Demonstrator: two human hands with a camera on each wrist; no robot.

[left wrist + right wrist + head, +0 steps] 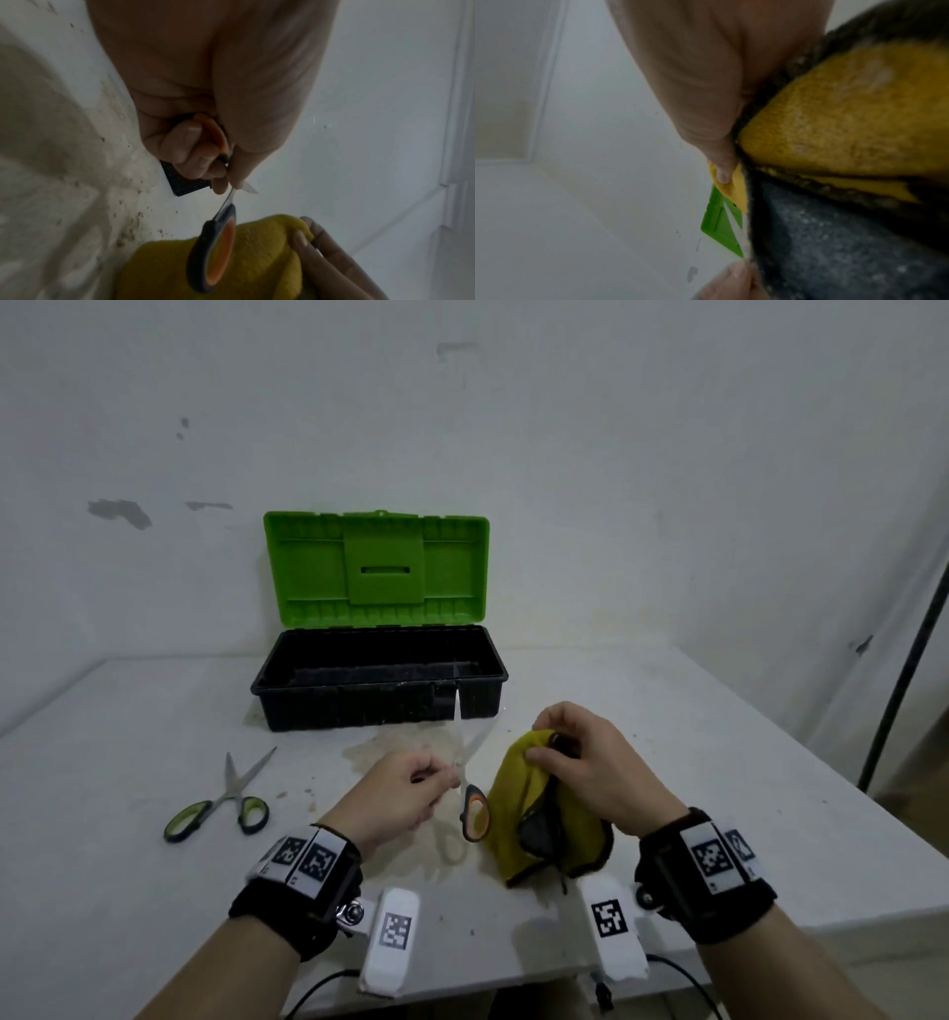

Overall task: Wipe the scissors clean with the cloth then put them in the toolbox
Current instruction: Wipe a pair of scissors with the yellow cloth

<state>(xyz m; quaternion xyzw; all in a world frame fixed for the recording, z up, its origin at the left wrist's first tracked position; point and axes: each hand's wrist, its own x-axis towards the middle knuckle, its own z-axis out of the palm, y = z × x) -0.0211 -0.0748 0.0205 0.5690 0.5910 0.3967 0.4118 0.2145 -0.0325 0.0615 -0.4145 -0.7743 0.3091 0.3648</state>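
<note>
1. White, stained table (154, 891) against a scuffed wall carries everything.
2. Left hand (395, 801) pinches the orange-handled scissors (472, 814) near the pivot, blades apart and pointing away toward the toolbox, one handle loop hanging toward the person.
3. Right hand (590, 773) bunches the yellow cloth (534, 824), just right of the scissors and touching that loop.
4. Open toolbox (380, 706) sits straight ahead beyond both hands; I judge the left nearer.
5. Green-handled scissors (226, 801) lie well left.
</note>
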